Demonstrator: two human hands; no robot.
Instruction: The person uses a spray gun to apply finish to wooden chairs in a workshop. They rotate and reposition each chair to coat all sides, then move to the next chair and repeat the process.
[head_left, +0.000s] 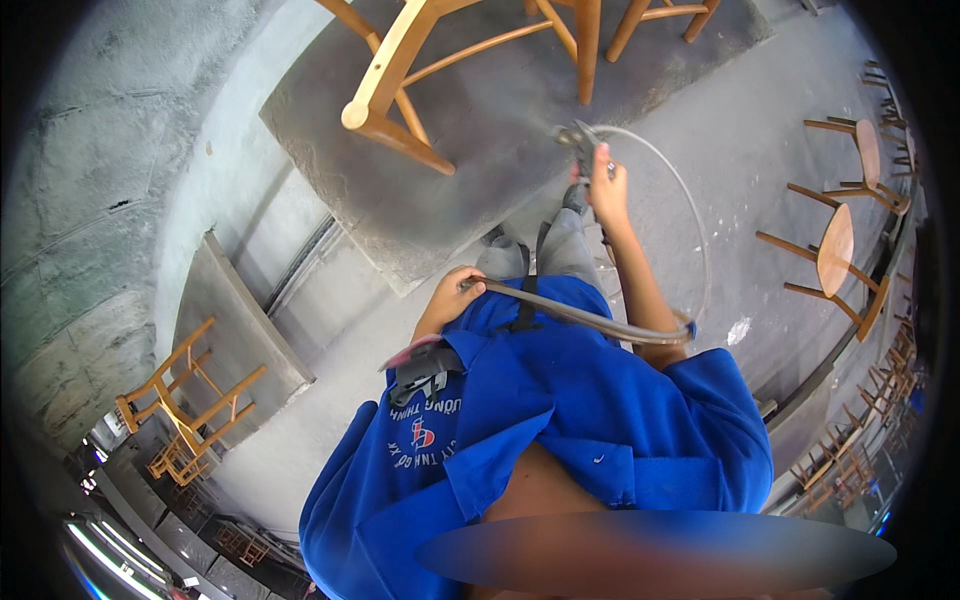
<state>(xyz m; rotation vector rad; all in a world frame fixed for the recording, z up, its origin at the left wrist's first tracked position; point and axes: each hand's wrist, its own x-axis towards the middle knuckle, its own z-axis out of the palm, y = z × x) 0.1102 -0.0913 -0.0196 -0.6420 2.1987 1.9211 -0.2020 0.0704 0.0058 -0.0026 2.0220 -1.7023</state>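
My right hand [608,188] is wrapped round a grey metal spray gun [581,142], held out in front of me. From the gun a pale hose [680,185] loops out to the right and back past my right forearm. Close to my waist, my left hand [452,298] is closed on a bundled length of this hose [570,312], which runs across my body. A light-brown wooden chair frame [390,75] stands beyond the gun, on a dark slab [340,150]. Neither hand touches the chair.
Another wooden chair's legs [660,14] show at the top. Chairs with round-edged seats [836,250] stand along the right, with several more behind. At the lower left, a chair frame [185,400] stands by a grey board [240,330]. A rough wall [100,190] rises on the left.
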